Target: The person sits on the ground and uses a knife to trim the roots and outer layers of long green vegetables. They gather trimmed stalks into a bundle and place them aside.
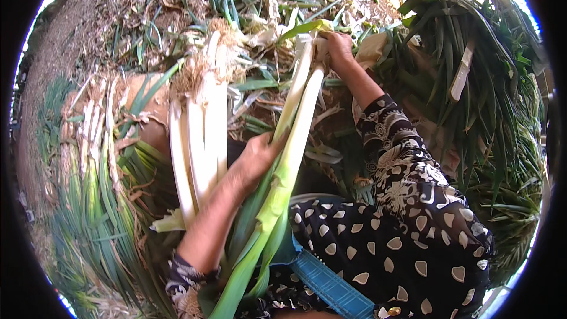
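Note:
Two long leeks (305,115) lie slantwise before me, white shanks up and green leaves down over my lap. My left hand (261,150) is closed around the shanks about halfway along. At the top, my right hand (339,48) grips the root end, its fingertips partly hidden. A yellow-green leaf strip (308,29) sticks out to the left beside those fingers. Left of the held pair stands a group of thick leeks (203,141) with bare white shanks and bushy roots (192,73); my left forearm covers their lower part.
Thin green onions with dry roots (93,159) are piled at the left. Dark green leaves (460,62) are heaped at the right, with a pale flat strip (462,71) on them. Leaf scraps (261,4) litter the ground ahead. A blue strap (332,281) crosses my lap.

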The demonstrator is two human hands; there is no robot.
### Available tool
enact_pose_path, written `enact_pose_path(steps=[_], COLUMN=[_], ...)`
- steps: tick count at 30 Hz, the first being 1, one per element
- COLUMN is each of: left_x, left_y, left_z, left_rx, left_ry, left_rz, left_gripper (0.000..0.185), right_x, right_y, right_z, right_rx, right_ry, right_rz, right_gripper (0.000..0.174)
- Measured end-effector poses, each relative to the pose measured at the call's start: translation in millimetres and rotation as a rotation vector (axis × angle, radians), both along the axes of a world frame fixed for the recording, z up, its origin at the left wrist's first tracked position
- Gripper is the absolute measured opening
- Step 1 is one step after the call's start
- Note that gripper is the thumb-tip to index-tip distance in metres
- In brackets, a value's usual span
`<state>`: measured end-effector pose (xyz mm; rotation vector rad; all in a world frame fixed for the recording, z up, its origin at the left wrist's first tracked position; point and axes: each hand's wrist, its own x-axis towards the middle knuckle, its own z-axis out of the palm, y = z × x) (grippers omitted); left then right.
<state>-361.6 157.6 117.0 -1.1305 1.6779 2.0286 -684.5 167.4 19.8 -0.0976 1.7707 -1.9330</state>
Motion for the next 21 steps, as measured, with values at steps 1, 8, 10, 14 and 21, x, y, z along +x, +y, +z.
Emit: enact_pose_path(steps=[1,8,10,14,21], left_x=[4,16,4,-24,-53], left_y=[2,-8,-20,-43,-42], left_z=[7,26,27,31,20], left_rx=[0.095,0.044,0.146,0.153,-0.271], left_ry=[0.126,0.362,0.380,0.208,0.128], left_rz=[0.052,0.101,0.171,0.169,-0.009], left_gripper=[0.074,0.077,0.083,0.117,0.090], right_x=[-2,0,10,33,34], right_y=[-9,-36,-41,-50,-57], right_z=[1,4,9,23,50], right_rx=[0.076,0.368,0.358,0.207,0.282], right_ry=[0.304,0.829,0.775,0.697,0.769], right_rz=[-0.005,-0.039,-0.025,0.053,0.190], right_gripper=[0.016,0.030,0.025,0.018,0.018])
